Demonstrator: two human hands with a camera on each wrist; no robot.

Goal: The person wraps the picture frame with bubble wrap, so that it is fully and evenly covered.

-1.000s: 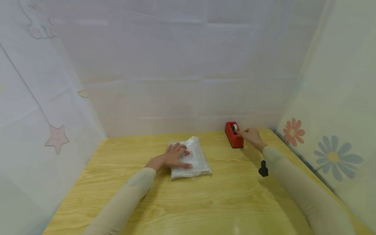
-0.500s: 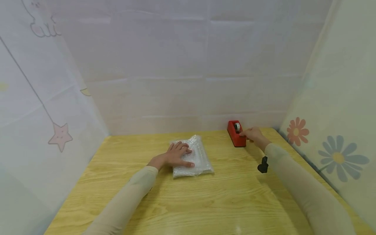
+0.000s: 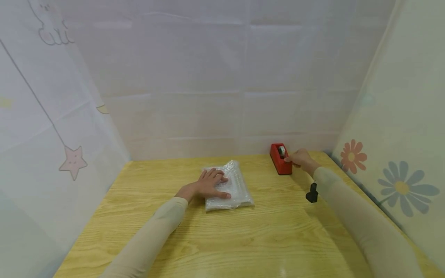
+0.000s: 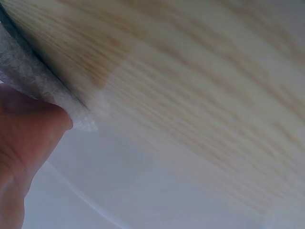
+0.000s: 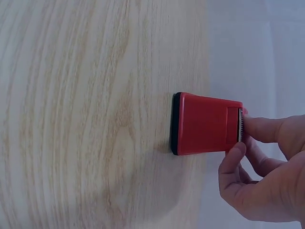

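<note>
A flat packet in clear bubble wrap [image 3: 236, 189] lies on the wooden table. My left hand [image 3: 208, 186] rests on its left part with fingers spread, pressing it down; in the left wrist view the thumb [image 4: 35, 131] lies along the bubble wrap's edge [image 4: 43, 78]. To the right, near the back wall, stands a red tape dispenser [image 3: 281, 164] with a white-cored tape roll [image 3: 282, 150]. My right hand [image 3: 301, 159] is at its front end, thumb and fingers curled, pinching at the serrated cutter [image 5: 240, 125]. The clear tape itself hardly shows there.
The yellow wood-grain table [image 3: 222, 239] reaches back to a pale cloth wall [image 3: 194, 96]. Cloth side walls with a star [image 3: 73, 162] and flowers [image 3: 402, 188] bound it left and right. A black device [image 3: 312, 193] hangs at my right wrist.
My right hand has moved from just off the dispenser's right side in to its cutter. The left hand stays on the bubble wrap. The whole head view has shifted slightly.
</note>
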